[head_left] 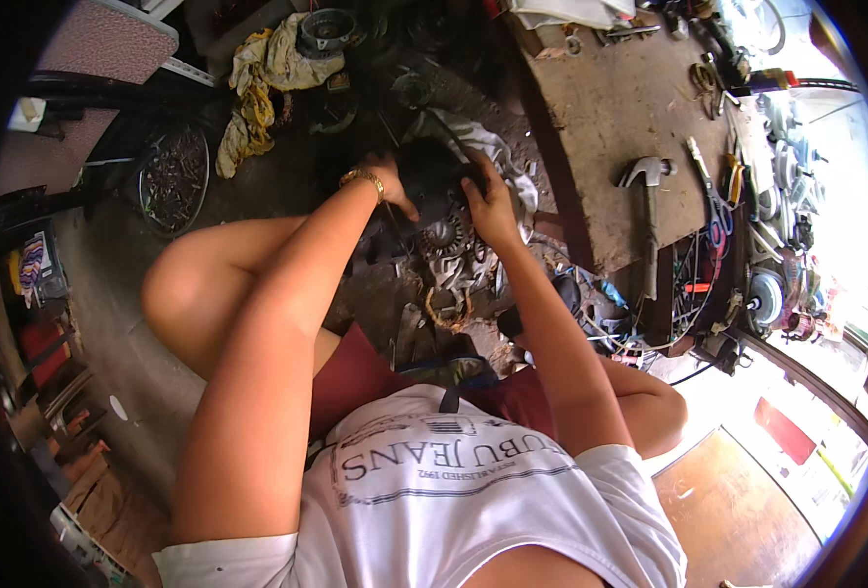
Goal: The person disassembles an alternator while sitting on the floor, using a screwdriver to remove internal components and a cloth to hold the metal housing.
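Between my two hands is a dark, rounded black part (429, 181), perhaps a housing; its exact kind is lost in shadow. My left hand (392, 186), with a gold-coloured bracelet at the wrist, grips its left side, thumb pointing down along it. On the opposite side my right hand (493, 204) holds the edge, thumb on the near face and fingers reaching up around the rim. Just below the black part sits a ring-shaped metal piece (444, 235) with toothed edges, like a motor part. Behind the right hand lies a crumpled whitish cloth (468, 137).
A wooden bench (605, 108) at the right carries a claw hammer (649, 186), scissors (718, 220) and pliers (736, 181). To the left stands a round basin (174, 178) of small metal pieces. A yellowish cloth (249, 122) lies farther back. Wires (679, 294) and scraps clutter the right.
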The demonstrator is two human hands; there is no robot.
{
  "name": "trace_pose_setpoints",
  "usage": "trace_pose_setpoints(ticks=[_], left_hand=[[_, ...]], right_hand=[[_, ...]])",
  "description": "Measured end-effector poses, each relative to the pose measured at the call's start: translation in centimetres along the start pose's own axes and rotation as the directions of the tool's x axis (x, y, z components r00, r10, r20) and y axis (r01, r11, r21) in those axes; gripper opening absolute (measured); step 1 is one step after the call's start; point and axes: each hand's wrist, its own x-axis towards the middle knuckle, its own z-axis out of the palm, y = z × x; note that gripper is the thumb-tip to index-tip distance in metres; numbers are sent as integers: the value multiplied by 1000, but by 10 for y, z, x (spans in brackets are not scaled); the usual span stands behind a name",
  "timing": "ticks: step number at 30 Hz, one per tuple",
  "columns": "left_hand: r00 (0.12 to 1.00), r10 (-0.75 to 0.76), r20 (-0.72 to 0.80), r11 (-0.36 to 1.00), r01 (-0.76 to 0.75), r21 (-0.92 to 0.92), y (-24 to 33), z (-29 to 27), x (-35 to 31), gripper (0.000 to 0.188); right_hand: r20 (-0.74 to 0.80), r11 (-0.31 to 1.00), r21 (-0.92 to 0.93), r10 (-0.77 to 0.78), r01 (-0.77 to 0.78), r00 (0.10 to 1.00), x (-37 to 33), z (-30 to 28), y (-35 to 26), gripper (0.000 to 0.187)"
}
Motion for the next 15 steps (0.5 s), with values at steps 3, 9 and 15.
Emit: trace_pose_setpoints(ticks=[3, 9, 15], left_hand=[[999, -33, -29, 995, 35, 92, 25, -5, -23, 141], [993, -58, -104, 993, 68, 92, 41, 18, -50, 144], [999, -33, -38, 999, 34, 37, 44, 2, -33, 151]], right_hand=[[-162, 998, -68, -11, 0, 987, -11, -5, 11, 48], [-148, 991, -113, 60, -77, 987, -21, -2, 2, 36], [-79, 930, -362, -101, 66, 992, -28, -14, -12, 38]])
